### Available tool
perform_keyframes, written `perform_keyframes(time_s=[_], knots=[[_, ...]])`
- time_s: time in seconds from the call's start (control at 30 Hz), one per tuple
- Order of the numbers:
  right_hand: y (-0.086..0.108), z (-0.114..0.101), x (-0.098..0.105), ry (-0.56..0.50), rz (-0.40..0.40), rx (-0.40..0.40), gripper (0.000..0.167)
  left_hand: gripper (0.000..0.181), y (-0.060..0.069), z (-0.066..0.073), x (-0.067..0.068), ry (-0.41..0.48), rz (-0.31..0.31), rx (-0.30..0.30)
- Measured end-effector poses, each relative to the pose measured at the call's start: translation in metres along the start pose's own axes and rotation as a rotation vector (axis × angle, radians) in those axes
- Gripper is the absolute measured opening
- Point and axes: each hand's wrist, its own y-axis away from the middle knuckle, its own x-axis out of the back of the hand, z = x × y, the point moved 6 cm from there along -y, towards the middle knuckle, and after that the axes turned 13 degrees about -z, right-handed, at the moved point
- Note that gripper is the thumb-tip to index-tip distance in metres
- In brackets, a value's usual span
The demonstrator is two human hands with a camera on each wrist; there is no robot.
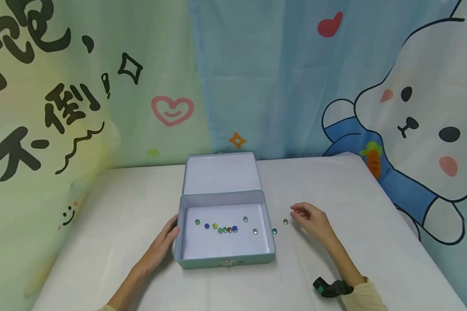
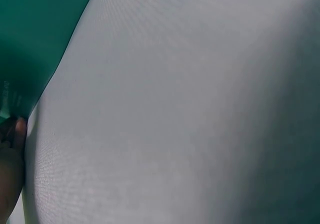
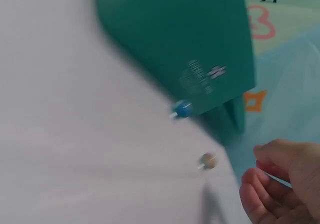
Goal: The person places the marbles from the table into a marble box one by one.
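Observation:
A green metal box with a white inside stands on the table, its lid raised at the back. Several glass marbles in green, blue, yellow and reddish lie on its floor. My left hand rests against the box's left wall. Outside the right wall lie a blue marble and a clear brownish marble. Just right of them my right hand hovers, fingers loosely bent. In the right wrist view a gap shows between its thumb and fingers, with nothing seen in it.
A white cloth covers the table. Behind it hangs a printed curtain with hearts, writing and a white cartoon animal. A black band with a small device sits on the right wrist.

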Motion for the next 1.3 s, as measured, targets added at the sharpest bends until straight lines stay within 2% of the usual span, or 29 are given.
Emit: perform_keyframes(time_s=[0.1, 0.17, 0.23, 0.37, 0.6, 0.8, 1.13, 1.3], knots=[[0.007, 0.008, -0.009, 0.019, -0.009, 0.066, 0.023, 0.056, 0.0, 0.002, 0.002, -0.002, 0.0, -0.01], [0.008, 0.01, -0.016, 0.041, -0.033, 0.08, 0.028, 0.056, 0.0, 0.002, 0.003, -0.002, -0.002, -0.015], [0.008, 0.011, -0.022, 0.087, -0.077, 0.057, 0.029, 0.056, 0.0, 0.002, 0.001, -0.005, -0.007, -0.016], [0.006, 0.011, -0.028, 0.15, -0.129, 0.025, 0.018, 0.056, 0.0, 0.001, -0.002, -0.002, -0.008, -0.012], [0.003, 0.01, -0.031, 0.197, -0.134, 0.014, 0.012, 0.056, -0.001, 0.0, -0.001, -0.003, -0.004, -0.002], [0.001, 0.009, -0.033, 0.211, -0.113, 0.024, 0.012, 0.055, -0.001, 0.0, 0.0, -0.003, -0.005, 0.002], [-0.001, 0.01, -0.032, 0.199, -0.114, -0.017, 0.011, 0.056, 0.0, 0.0, 0.0, 0.0, -0.001, 0.012], [0.0, 0.018, -0.031, 0.139, -0.116, -0.083, 0.012, 0.056, 0.0, 0.0, 0.0, 0.0, -0.002, 0.023]])
